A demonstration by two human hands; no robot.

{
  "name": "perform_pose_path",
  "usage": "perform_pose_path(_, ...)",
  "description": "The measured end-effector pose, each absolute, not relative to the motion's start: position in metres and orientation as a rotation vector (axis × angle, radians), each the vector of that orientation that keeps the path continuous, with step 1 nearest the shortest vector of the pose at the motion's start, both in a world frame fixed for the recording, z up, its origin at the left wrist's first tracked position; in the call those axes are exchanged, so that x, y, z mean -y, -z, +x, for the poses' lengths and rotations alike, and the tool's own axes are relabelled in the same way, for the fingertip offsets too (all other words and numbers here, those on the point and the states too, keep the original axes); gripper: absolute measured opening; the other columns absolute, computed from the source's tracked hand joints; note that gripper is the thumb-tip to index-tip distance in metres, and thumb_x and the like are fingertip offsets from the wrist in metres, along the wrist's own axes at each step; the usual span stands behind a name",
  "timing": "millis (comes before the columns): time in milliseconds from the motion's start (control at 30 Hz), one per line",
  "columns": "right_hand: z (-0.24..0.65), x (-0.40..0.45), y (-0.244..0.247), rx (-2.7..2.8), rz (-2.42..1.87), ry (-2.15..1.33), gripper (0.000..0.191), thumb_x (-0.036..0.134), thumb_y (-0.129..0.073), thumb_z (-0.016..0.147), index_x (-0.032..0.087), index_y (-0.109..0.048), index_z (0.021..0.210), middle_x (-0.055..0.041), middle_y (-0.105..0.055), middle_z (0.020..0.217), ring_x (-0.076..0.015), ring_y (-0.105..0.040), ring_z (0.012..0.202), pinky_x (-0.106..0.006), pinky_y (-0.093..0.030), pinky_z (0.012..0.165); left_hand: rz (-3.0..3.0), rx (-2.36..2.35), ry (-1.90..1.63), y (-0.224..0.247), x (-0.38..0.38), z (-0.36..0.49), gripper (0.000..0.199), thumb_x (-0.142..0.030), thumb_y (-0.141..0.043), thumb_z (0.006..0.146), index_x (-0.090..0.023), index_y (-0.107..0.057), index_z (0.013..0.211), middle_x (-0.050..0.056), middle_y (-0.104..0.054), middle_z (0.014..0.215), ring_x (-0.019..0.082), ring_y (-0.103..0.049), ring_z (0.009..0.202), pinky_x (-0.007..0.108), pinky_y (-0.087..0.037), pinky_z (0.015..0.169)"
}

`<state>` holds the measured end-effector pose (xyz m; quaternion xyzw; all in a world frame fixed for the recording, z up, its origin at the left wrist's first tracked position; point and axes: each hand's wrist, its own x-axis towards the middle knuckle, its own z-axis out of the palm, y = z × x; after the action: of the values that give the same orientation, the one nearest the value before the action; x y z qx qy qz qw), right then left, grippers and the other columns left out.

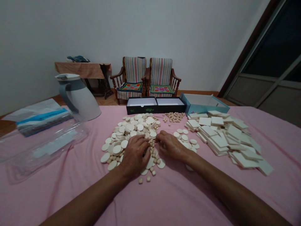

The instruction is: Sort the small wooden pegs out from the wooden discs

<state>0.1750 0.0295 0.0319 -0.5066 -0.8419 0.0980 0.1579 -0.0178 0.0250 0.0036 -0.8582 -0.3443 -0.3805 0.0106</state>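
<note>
A heap of pale round wooden discs [130, 127] lies mid-table, with small wooden beads [154, 153] mixed in, mostly along its right side. My left hand [136, 153] rests on the near part of this heap, fingers bent but apart from the thumb. At the heap's right edge, close to the beads, is my right hand [170, 145], its fingertips pinched together; whatever they hold is hidden. Smaller groups sit beyond and beside it: sorted-out beads [175, 117] at the back and loose discs [185, 139] to the right.
Square white tiles [217, 139] are piled at right. Behind stand a black two-part box [156, 109] and a light blue box [199, 108]. On the left are a white jug [86, 102], a clear plastic tray [51, 147] and a plastic packet [44, 119]. Pink cloth [145, 204] covers the table.
</note>
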Motion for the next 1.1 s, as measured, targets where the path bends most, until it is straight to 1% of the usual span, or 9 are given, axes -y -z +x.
perform_pose_path(200,0.214,-0.081,-0.043,2.182,-1.769,-0.141,0.018,0.004,-0.054,0.071,0.015,-0.062,0.084,-0.0053,-0.059,0.085,-0.0169,-0.052,0.082,-0.025,-0.036,0.071,-2.671,1.074,1.200,-0.005,-0.025,-0.018,0.013,-0.010,-0.059,0.079,-0.017,-0.067,0.086,0.008,-0.072,0.099,0.028,-0.058,0.107,0.050,-0.046,0.095)
perform_pose_path(233,0.220,-0.091,-0.044,2.133,-1.823,-0.096,0.018,0.004,-0.054,0.072,0.014,-0.062,0.085,-0.0065,-0.059,0.087,-0.0177,-0.053,0.084,-0.026,-0.037,0.073,-2.670,1.073,1.202,-0.005,-0.025,-0.018,0.013,-0.010,-0.059,0.079,-0.017,-0.067,0.086,0.008,-0.072,0.099,0.028,-0.058,0.107,0.051,-0.046,0.095)
perform_pose_path(333,0.227,-0.115,-0.041,1.998,-1.878,0.018,0.026,0.007,-0.049,0.079,0.010,-0.061,0.102,-0.0134,-0.058,0.104,-0.0208,-0.052,0.092,-0.029,-0.038,0.079,-2.675,1.071,1.212,-0.005,-0.025,-0.018,0.015,-0.009,-0.059,0.078,-0.018,-0.067,0.087,0.008,-0.071,0.099,0.028,-0.058,0.108,0.051,-0.046,0.095)
perform_pose_path(400,0.223,-0.124,-0.035,2.025,-1.837,0.018,0.029,0.008,-0.047,0.082,0.011,-0.059,0.109,-0.0140,-0.056,0.109,-0.0211,-0.052,0.096,-0.030,-0.038,0.081,-2.681,1.073,1.215,-0.005,-0.025,-0.018,0.016,-0.008,-0.058,0.077,-0.018,-0.067,0.087,0.007,-0.071,0.099,0.028,-0.058,0.107,0.051,-0.046,0.095)
perform_pose_path(533,0.198,-0.129,-0.020,2.205,-1.742,-0.101,0.023,0.009,-0.050,0.082,0.015,-0.063,0.099,-0.0081,-0.061,0.099,-0.0179,-0.054,0.092,-0.027,-0.038,0.081,-2.678,1.077,1.228,-0.005,-0.024,-0.018,0.016,-0.008,-0.057,0.078,-0.018,-0.067,0.087,0.007,-0.071,0.098,0.028,-0.058,0.107,0.051,-0.047,0.095)
perform_pose_path(800,0.186,-0.135,-0.009,2.207,-1.836,-0.117,0.022,0.007,-0.048,0.083,0.013,-0.066,0.094,-0.0112,-0.063,0.098,-0.0190,-0.056,0.093,-0.026,-0.039,0.078,-2.691,1.090,1.211,-0.006,-0.024,-0.018,0.016,-0.008,-0.058,0.078,-0.018,-0.066,0.087,0.007,-0.071,0.099,0.028,-0.057,0.108,0.050,-0.046,0.096)
perform_pose_path(867,0.194,-0.141,-0.015,2.160,-1.896,-0.081,0.023,0.007,-0.049,0.082,0.013,-0.066,0.096,-0.0122,-0.062,0.099,-0.0207,-0.057,0.094,-0.028,-0.039,0.079,-2.686,1.097,1.224,-0.007,-0.024,-0.018,0.016,-0.008,-0.058,0.077,-0.018,-0.067,0.087,0.007,-0.071,0.099,0.028,-0.057,0.108,0.050,-0.046,0.096)
perform_pose_path(1000,0.202,-0.154,-0.028,2.042,-1.975,0.029,0.031,0.009,-0.045,0.087,0.011,-0.062,0.113,-0.0182,-0.057,0.113,-0.0262,-0.054,0.104,-0.033,-0.040,0.083,-2.678,1.110,1.242,-0.007,-0.024,-0.017,0.016,-0.008,-0.058,0.078,-0.018,-0.067,0.086,0.007,-0.071,0.098,0.028,-0.058,0.107,0.050,-0.047,0.094)
perform_pose_path(1100,0.195,-0.161,-0.031,2.075,-1.950,0.025,0.030,0.012,-0.046,0.088,0.014,-0.065,0.112,-0.0165,-0.060,0.114,-0.0262,-0.054,0.107,-0.033,-0.041,0.085,-2.684,1.112,1.245,-0.007,-0.024,-0.017,0.015,-0.009,-0.058,0.079,-0.018,-0.066,0.087,0.007,-0.071,0.098,0.028,-0.057,0.108,0.050,-0.047,0.095)
